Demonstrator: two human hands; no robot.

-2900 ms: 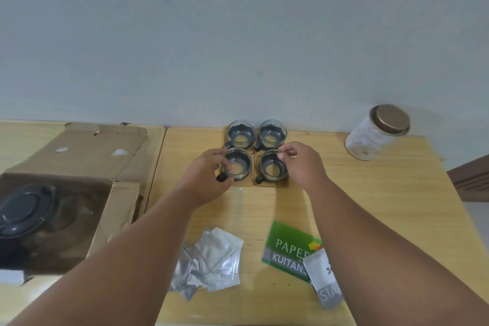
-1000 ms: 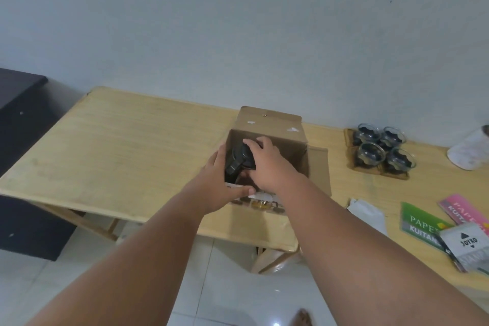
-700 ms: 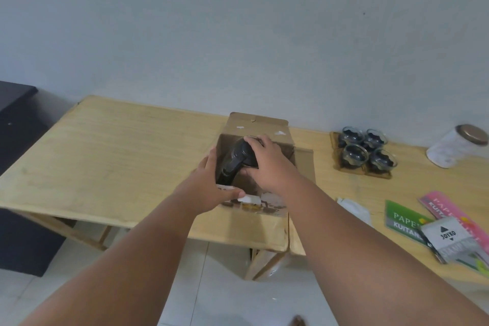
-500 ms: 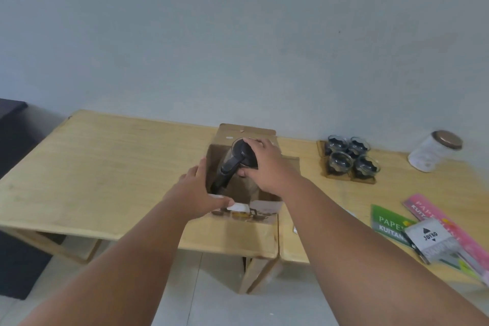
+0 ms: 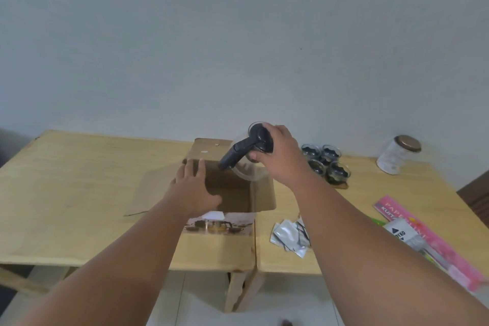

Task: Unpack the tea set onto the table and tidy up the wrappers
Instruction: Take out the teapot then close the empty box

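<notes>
My right hand (image 5: pixel 280 156) grips the black lid of a glass teapot (image 5: pixel 246 156) and holds it tilted, clear of the open cardboard box (image 5: pixel 262 198); its black handle points down-left. My left hand (image 5: pixel 194 188) lies flat on the box's left rim with fingers spread. Several small glass cups (image 5: pixel 326 163) stand on wooden coasters to the right of the box. Silver wrappers (image 5: pixel 288 237) lie on the wooden table (image 5: pixel 79 193) in front of my right forearm.
A glass jar (image 5: pixel 397 153) with a brown lid stands at the back right. Pink and green paper booklets (image 5: pixel 412 230) and a grey packet lie near the right edge. The wall runs behind the table. Two tabletops meet at a seam below the box.
My right hand has lifted the teapot up out of the box. My left hand has shifted from the box's front to its left rim. The view has swung right.
</notes>
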